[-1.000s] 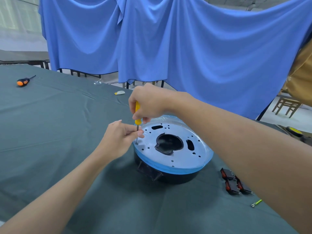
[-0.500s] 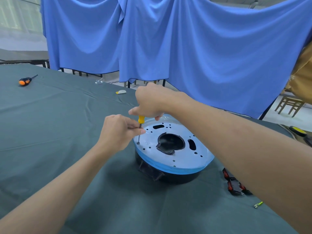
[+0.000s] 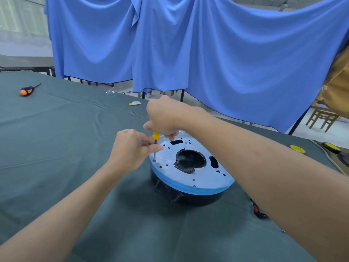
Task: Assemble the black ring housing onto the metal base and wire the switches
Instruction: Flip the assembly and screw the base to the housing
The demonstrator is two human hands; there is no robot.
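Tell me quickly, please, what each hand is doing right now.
Left hand: closed, pinching the screwdriver by its shaft.
Right hand: closed around the same screwdriver's yellow handle.

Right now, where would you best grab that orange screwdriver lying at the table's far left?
Take the orange screwdriver by its fat handle, from above, fingers across it: it lies flat on the table, and its thin shaft would probably give little hold.
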